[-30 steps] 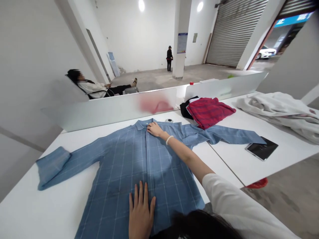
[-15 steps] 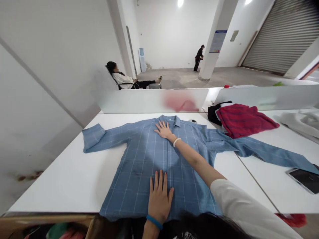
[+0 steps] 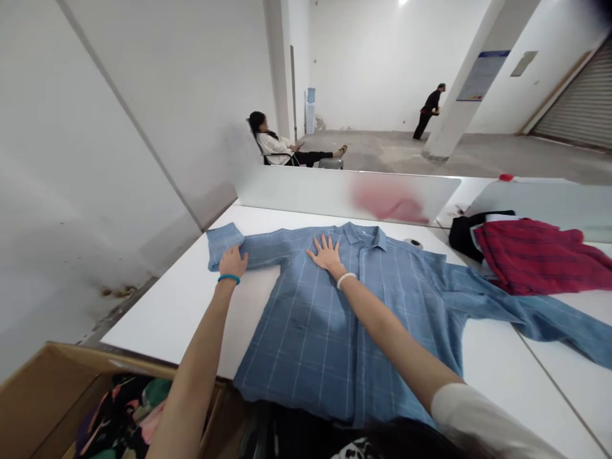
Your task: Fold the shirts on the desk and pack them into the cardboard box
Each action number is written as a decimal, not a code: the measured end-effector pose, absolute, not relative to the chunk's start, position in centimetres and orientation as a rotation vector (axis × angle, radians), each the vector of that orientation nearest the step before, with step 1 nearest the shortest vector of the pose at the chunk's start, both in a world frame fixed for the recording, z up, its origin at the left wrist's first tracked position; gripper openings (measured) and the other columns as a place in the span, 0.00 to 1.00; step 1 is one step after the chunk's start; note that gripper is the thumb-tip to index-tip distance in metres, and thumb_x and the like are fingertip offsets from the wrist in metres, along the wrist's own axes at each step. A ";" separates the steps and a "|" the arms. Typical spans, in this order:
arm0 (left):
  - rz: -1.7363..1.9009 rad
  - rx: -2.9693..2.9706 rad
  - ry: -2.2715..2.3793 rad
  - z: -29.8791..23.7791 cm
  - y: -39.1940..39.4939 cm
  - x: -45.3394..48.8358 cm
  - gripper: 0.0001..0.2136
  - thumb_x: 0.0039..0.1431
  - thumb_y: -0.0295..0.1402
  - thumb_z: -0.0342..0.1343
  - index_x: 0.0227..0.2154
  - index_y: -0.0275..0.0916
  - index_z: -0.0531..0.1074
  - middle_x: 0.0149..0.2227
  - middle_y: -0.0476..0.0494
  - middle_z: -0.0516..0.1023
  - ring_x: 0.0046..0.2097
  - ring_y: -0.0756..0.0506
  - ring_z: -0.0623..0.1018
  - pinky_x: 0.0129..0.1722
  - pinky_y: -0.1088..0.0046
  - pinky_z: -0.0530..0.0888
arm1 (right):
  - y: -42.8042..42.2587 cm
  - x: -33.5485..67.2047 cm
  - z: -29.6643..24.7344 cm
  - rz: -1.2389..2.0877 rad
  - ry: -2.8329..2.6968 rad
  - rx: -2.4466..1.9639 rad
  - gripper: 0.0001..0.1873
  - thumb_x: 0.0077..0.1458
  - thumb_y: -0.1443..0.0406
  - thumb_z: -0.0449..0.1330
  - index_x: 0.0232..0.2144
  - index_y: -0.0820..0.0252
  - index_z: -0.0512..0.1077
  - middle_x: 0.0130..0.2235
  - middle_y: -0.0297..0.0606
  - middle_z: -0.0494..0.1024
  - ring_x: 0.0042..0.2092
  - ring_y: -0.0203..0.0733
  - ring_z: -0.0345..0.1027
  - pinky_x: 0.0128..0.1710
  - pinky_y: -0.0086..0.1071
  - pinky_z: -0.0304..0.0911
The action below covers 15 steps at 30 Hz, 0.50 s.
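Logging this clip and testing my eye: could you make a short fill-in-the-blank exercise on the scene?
1. The left hand is at the end of one ____ of the blue checked cloth shirt.
2. The round beaded bracelet by the right hand is coloured ____.
3. In the picture, the red dark-striped cloth garment lies to the ____ of the right hand.
Missing words: sleeve; white; right.

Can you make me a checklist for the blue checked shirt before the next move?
1. Collar at the far end: ok.
2. Right grip flat on the blue checked shirt: ok, fingers spread.
3. Left grip pinching the left sleeve: cannot tell, though it is at the sleeve's end.
4. Right sleeve smooth: not ok, wrinkled.
5. Right sleeve's end: cannot tell, out of view.
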<state>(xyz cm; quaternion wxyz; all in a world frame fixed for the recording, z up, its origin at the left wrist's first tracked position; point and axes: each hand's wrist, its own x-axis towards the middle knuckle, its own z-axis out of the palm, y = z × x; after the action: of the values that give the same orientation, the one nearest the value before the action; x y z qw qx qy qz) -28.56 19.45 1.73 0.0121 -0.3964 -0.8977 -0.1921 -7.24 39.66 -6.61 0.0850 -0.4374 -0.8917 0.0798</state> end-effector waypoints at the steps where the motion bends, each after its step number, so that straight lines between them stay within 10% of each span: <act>1: -0.605 -1.179 -2.802 1.0 19.8 -30.0 0.24 0.59 0.31 0.46 0.58 0.27 0.58 0.61 0.29 0.61 0.63 0.35 0.58 0.59 0.54 0.57 | 39.7 -7.2 -6.6 0.235 -2.661 -1.303 0.41 0.58 0.41 0.34 0.65 0.55 0.47 0.67 0.46 0.43 0.67 0.59 0.30 0.60 0.60 0.25; 4: -0.652 -1.037 -2.840 -0.9 19.7 -33.4 0.27 0.57 0.33 0.48 0.59 0.27 0.56 0.63 0.28 0.55 0.65 0.33 0.51 0.61 0.49 0.49 | 39.8 -7.1 -6.6 0.214 -2.662 -1.296 0.41 0.58 0.41 0.34 0.65 0.56 0.47 0.67 0.46 0.44 0.67 0.59 0.31 0.60 0.59 0.25; 9: -0.837 -0.736 -2.963 -1.0 17.8 -38.6 0.22 0.62 0.40 0.42 0.48 0.25 0.68 0.51 0.21 0.70 0.56 0.31 0.67 0.52 0.50 0.63 | 39.6 -7.2 -6.7 0.203 -2.656 -1.303 0.41 0.58 0.41 0.33 0.65 0.55 0.48 0.67 0.46 0.44 0.67 0.59 0.31 0.60 0.59 0.27; 15: -1.057 -0.531 -2.953 1.5 16.1 -42.2 0.20 0.63 0.44 0.45 0.51 0.35 0.65 0.49 0.39 0.72 0.46 0.44 0.74 0.45 0.61 0.72 | 39.6 -7.2 -6.6 0.220 -2.649 -1.290 0.40 0.58 0.42 0.33 0.65 0.56 0.48 0.67 0.47 0.45 0.67 0.59 0.32 0.60 0.59 0.27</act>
<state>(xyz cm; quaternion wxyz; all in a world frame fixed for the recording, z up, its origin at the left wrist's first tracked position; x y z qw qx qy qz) -42.25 16.13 1.46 -0.0196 -0.1668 -0.9281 -0.3323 -7.22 39.60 -6.58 0.0933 -0.4347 -0.8927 0.0742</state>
